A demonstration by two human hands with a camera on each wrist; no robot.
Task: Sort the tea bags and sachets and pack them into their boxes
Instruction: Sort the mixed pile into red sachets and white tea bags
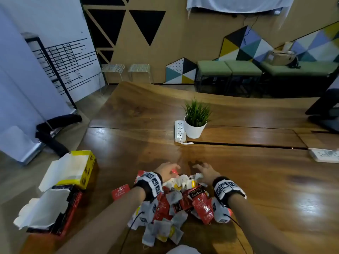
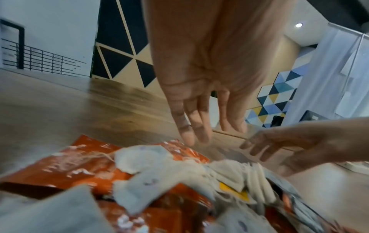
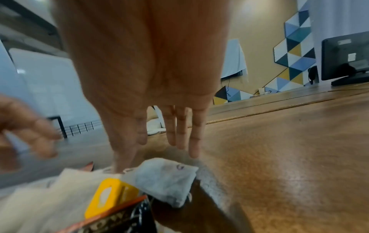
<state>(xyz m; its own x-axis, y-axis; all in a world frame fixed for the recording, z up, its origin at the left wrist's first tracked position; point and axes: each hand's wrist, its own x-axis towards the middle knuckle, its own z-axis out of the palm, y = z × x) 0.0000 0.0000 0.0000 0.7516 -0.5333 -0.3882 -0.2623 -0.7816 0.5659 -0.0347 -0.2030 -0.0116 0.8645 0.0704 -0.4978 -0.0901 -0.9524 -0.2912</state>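
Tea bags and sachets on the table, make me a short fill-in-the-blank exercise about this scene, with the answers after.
1. The pile of tea bags and sachets lies on a ___ table.
2. The yellow box stands at the person's ___ side.
3. The left hand and right hand both have ___ fingers and hold nothing.
4. The white pot holds a green ___.

Answers: wooden; left; straight; plant

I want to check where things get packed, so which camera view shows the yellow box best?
The head view: the yellow box stands open at the table's left edge, behind the red box. Neither wrist view shows it; they show only open hands over the mixed pile.
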